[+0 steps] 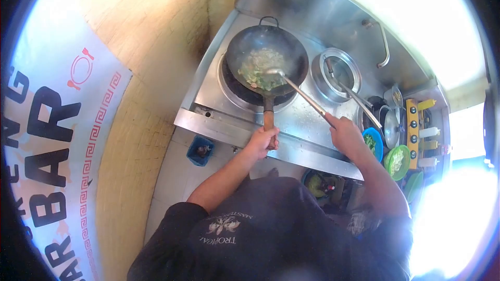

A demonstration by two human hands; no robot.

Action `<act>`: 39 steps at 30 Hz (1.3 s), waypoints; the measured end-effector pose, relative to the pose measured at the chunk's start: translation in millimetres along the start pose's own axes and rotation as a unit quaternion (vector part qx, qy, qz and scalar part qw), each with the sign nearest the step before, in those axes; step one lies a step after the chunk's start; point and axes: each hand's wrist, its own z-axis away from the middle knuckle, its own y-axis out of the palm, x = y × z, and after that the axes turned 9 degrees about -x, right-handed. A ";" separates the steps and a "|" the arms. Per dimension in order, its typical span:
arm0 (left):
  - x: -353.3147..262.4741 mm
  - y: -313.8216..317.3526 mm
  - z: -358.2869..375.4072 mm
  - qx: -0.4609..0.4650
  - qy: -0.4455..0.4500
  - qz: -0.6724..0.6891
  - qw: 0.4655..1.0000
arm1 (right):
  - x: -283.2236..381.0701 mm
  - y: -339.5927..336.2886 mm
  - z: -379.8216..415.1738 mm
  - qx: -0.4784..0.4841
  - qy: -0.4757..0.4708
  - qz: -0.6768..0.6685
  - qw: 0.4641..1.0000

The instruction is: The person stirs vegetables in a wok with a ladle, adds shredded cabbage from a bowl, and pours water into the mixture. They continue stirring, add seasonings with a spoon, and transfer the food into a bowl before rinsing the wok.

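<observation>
A dark wok [291,47] sits over the burner of a steel stove, with pale and green chopped food [258,67] steaming in it. My left hand [264,142] is closed around the wok's wooden handle [268,119], at the stove's front edge. In my right hand [345,134] is the wooden end of a long metal ladle [304,97]; its bowl rests among the food, toward the wok's right side.
Right of the wok stands a round steel pot [357,78] with long-handled utensils across it. Beyond are a blue bowl [378,144] and a green bowl [405,162] of chopped vegetables, and a rack of bottles [411,130]. A tap [386,47] juts from the back wall. A blue bin [194,157] stands below left.
</observation>
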 end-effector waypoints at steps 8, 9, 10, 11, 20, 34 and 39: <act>3.7 -1.2 -4.8 0.014 -0.005 0.007 1.000 | -10.1 43.8 -63.9 -0.062 -0.062 0.115 0.990; 2.0 -0.7 -4.9 0.014 -0.004 0.007 1.000 | -9.8 44.7 -72.5 -0.082 -0.083 0.120 0.986; 0.3 -1.0 -3.0 0.015 -0.001 0.010 1.000 | -2.8 31.1 -66.8 -0.081 -0.085 0.119 0.986; -0.1 -2.1 -0.1 0.014 0.001 0.017 1.000 | 0.9 12.9 -55.6 -0.060 -0.101 0.133 0.984; -1.6 -4.6 0.3 0.011 -0.008 0.034 0.999 | 18.8 -25.1 -59.8 0.026 -0.094 0.137 0.986; -4.0 -36.0 11.8 0.138 -0.063 0.083 0.985 | 0.6 73.6 -122.8 -0.115 0.053 -0.119 0.985; 57.7 -159.5 -6.4 0.126 -0.260 -0.092 0.953 | -4.0 11.6 -86.2 0.077 0.206 -0.408 0.886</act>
